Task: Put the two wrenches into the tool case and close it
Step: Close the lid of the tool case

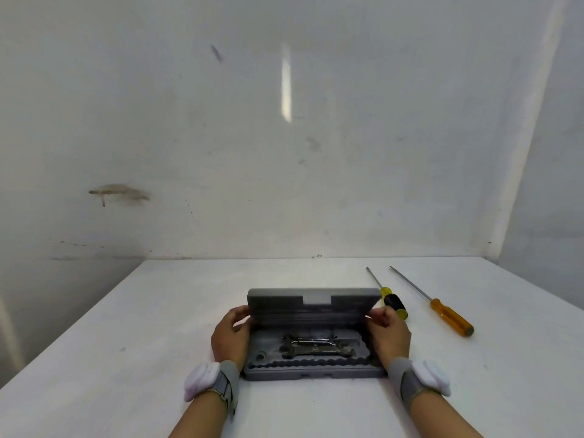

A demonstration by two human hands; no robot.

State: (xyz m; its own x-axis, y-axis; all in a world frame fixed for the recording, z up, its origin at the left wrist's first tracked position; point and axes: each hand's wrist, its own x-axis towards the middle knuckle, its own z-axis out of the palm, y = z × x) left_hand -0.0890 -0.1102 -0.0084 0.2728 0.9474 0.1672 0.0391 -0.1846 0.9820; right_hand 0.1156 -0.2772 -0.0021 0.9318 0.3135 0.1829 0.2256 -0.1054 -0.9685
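A grey plastic tool case lies in front of me on the white table, its lid raised and leaning toward me. Two metal wrenches lie inside the tray: a slim one toward the back and a broader one in front of it. My left hand grips the lid's left edge. My right hand grips the lid's right edge. Both wrists wear grey straps with white sensor pods.
Two screwdrivers lie to the right of the case: one with a yellow-and-black handle close behind my right hand, one with an orange handle farther right. A white wall rises behind the table.
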